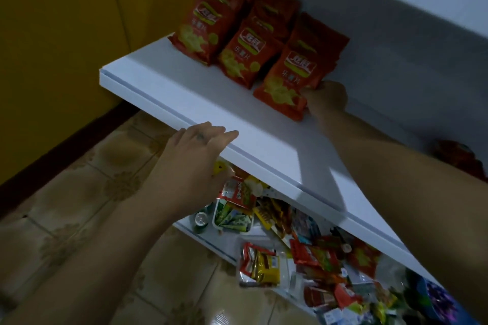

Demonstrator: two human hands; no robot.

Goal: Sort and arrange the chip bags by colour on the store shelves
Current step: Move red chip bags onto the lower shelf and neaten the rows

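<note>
Red foil, head view: the front chip bag (pixel 286 82) is pinched at its lower right corner by the right hand (pixel 327 99). It lies on the white shelf (pixel 184 103), with the row of red bags (pixel 232 34) just beyond the fingertips. The left hand (pixel 196 146) rests on the shelf lip, fingers extended. Recommended: stand the bag flush beside its neighbour, label forward, then let go. Mixed packets (pixel 303 253) lie below the left fingers.

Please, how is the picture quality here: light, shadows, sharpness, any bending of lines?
Head view: dim, bluish light; a dark slanted shadow crosses the white shelf board; its front edge bends toward the lower right; the red chip bags look soft; the mixed snack packets below smear near the corner.
</note>
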